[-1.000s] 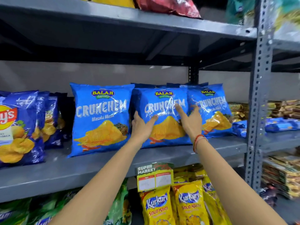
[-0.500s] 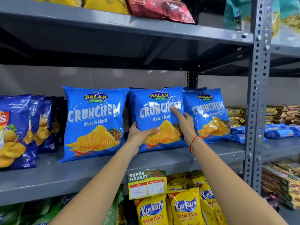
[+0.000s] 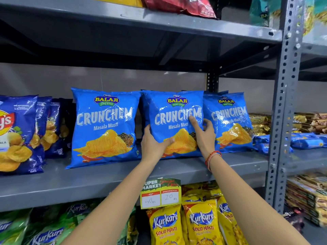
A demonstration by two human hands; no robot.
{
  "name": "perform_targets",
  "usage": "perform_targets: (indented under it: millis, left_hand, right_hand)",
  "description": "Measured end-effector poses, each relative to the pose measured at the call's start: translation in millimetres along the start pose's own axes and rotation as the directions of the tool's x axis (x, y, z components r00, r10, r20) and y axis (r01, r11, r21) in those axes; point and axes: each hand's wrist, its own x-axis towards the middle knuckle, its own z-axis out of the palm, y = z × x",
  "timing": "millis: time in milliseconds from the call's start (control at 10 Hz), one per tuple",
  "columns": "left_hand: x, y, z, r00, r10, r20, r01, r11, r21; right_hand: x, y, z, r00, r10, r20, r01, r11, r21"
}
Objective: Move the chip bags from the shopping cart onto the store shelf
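1. The middle Crunchem bag stands upright on the grey shelf, touching a left-hand bag at its 9 o'clock and overlapping a right-hand bag at its 3 o'clock.
2. Our left hand wraps the bag's lower-left edge, thumb across the front, fingers hidden behind it; a loose clasp.
3. Our right hand is partly open, index finger laid flat on the front, the other fingers curled at the right edge between this bag and its neighbour.
4. We judge the bag light, air-puffed and soft, with slick glossy film and fragile chips inside.
5. Best hold, we think: both side seams or lower corners, gentle pressure, no squeezing the middle.
6. The shopping cart is not in view.
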Motion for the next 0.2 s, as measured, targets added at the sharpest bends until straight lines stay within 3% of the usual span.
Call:
perform_targets:
  millis: [100, 200]
  left_hand:
    - [-13.1, -0.8, -4.5, 0.993, 0.105, -0.046, -0.101, 0.992, 0.081]
    - [-20.9, -3.8, -11.8, 0.97, 0.21, -0.121, -0.201, 0.976, 0.084]
  right_hand:
    - [-10.0, -7.5, -6.4, 0.992, -0.095, -0.085, 0.088, 0.993, -0.076]
    - [-14.4, -24.8, -20.6, 0.973, -0.158, -0.169, 0.156, 0.987, -0.025]
